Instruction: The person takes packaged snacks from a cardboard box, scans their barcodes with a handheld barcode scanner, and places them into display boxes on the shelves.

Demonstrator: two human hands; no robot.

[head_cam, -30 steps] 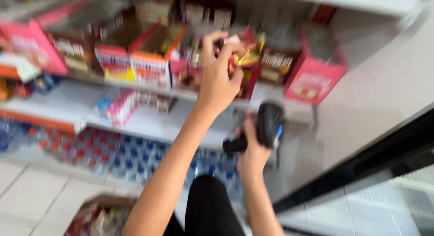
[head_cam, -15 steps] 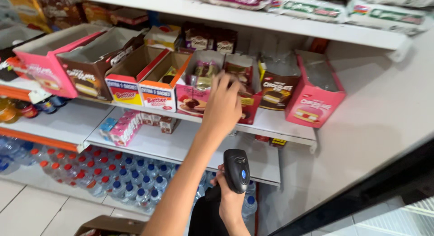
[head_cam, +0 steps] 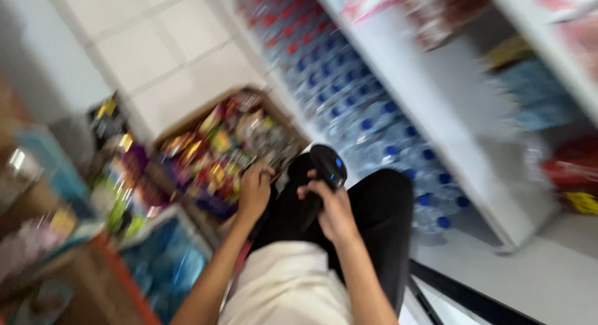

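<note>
The picture is blurred by motion and tilted. My right hand [head_cam: 330, 210] grips a black handheld scanner [head_cam: 325, 166] over my dark trousers. My left hand [head_cam: 254, 191] is down at the near edge of an open cardboard box [head_cam: 187, 116] full of colourful snack packets [head_cam: 230, 144], fingers curled at the packets; whether it holds one is too blurred to tell.
White shop shelves [head_cam: 430, 119] run up the right side, with rows of blue-capped water bottles [head_cam: 386, 135] on the lowest level. More boxes and packaged goods [head_cam: 118, 194] crowd the left. Pale floor tiles [head_cam: 149, 51] lie beyond the box.
The view has swung from the upper shelves down to the floor. My left hand left the shelf boxes and dropped to the snack box. The scanner stays in my right hand.
</note>
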